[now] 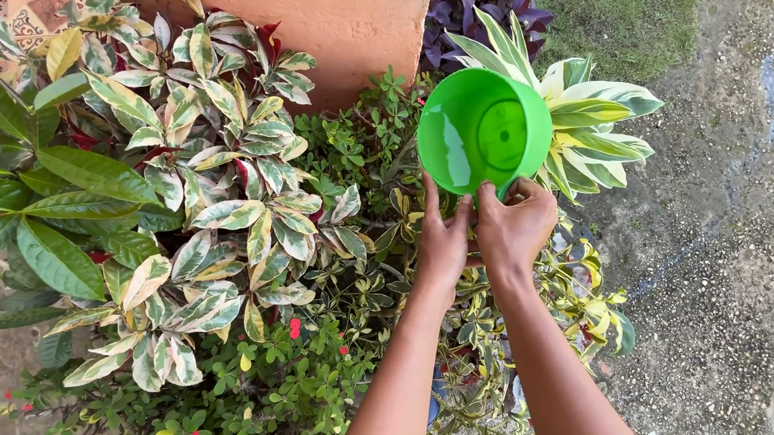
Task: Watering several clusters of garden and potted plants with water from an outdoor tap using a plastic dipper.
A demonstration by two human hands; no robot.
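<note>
Just above the fingertips, the green jug [484,131] tips over the plants [215,196], gripped by left hand [443,243] and right hand [513,230]; no water visible inside, so pouring looks finished.

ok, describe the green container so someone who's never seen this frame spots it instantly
Start at the salmon-coloured wall at the top, then drop to the plants just below its right corner. There the left hand and right hand hold a bright green plastic jug, mouth toward the camera, over the foliage. It is the only smooth, round, solid-green thing among variegated leaves.
</note>
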